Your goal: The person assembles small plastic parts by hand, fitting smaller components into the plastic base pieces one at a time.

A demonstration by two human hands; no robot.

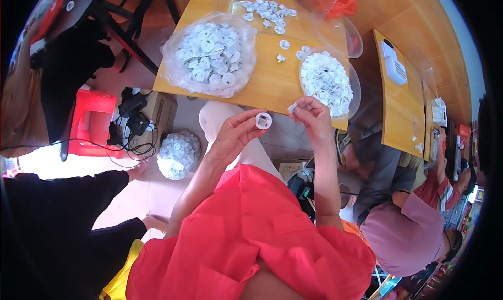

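Observation:
My left hand (236, 132) pinches a round white plastic part (263, 121) between thumb and fingers, its inner side with small dark and metallic details turned up. To its right, my right hand (314, 116) is closed on a small white plastic piece (292, 108), partly covered by the fingertips. Both hands are just off the near edge of a wooden table (272, 82), the two pieces a short way apart. On the table, a clear plastic bag (230, 90) full of round white parts lies left, and a clear round tub (356, 88) heaped with small white pieces stands right.
Loose white parts (270, 9) lie at the table's far side, near a red plastic bag (335, 0). Left on the floor are another filled bag (178, 155), a red stool (86, 119) and tangled black cables (137, 123). People sit on both sides; a second table (401, 106) stands right.

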